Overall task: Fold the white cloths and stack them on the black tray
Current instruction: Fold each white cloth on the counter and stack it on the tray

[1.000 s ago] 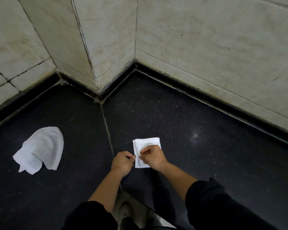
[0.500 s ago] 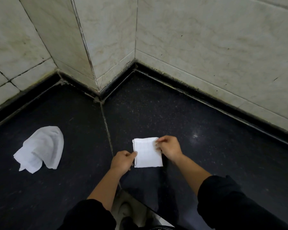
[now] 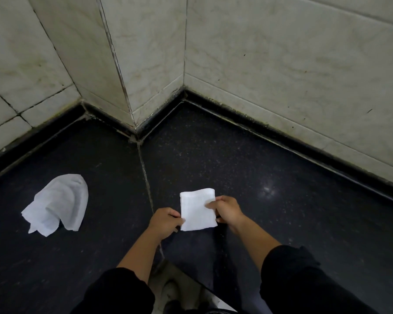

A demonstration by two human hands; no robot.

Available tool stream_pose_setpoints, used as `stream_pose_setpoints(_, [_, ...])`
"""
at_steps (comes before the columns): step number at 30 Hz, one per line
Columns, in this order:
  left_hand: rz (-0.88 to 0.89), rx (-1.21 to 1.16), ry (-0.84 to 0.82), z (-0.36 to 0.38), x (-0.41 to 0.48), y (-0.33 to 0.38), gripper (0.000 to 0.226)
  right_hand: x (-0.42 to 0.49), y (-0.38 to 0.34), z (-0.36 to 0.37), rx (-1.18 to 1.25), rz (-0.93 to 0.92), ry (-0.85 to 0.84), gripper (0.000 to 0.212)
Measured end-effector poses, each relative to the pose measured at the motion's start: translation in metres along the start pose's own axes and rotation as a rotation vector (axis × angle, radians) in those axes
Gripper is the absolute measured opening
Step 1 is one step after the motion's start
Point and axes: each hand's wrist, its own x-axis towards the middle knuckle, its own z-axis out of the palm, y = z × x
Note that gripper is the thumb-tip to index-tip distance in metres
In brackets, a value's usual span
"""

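The fingers of left hand and right hand pinch the folded cloth between them at opposite edges, over the surface, where a slackened pinch could let its folds fall open.

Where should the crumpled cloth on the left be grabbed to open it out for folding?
Likely pinch the crumpled cloth at the loose corners of its near-left end, coming from the near side. The edges lie flat and free there, while the far end is a rounded hump showing no edge.
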Motion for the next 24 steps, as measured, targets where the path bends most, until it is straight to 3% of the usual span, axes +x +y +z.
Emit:
stream_pose_setpoints(7, [-0.149,-0.411,-0.123,-0.003,-0.013,0.017,0.022,-0.017,-0.032,0.0,0.128,-0.119,-0.131,0.019])
stream_pose_setpoints(11, [-0.141,-0.688,-0.266,0.002,-0.019,0.029,0.039,-0.035,-0.047,-0.007,0.221,-0.161,-0.177,0.021])
stream_pose_setpoints(15, [-0.115,-0.823,-0.388,0.012,-0.022,0.038,0.036,-0.05,-0.048,-0.024,0.302,-0.174,-0.161,0.023])
stream_pose_setpoints(18, [-0.107,-0.853,-0.459,0.026,-0.027,0.041,0.036,-0.059,-0.034,-0.042,0.363,-0.159,-0.12,0.026])
stream_pose_setpoints(24, [-0.042,-0.67,-0.553,0.057,-0.041,0.051,0.03,-0.086,0.013,-0.086,0.455,-0.121,0.041,0.029])
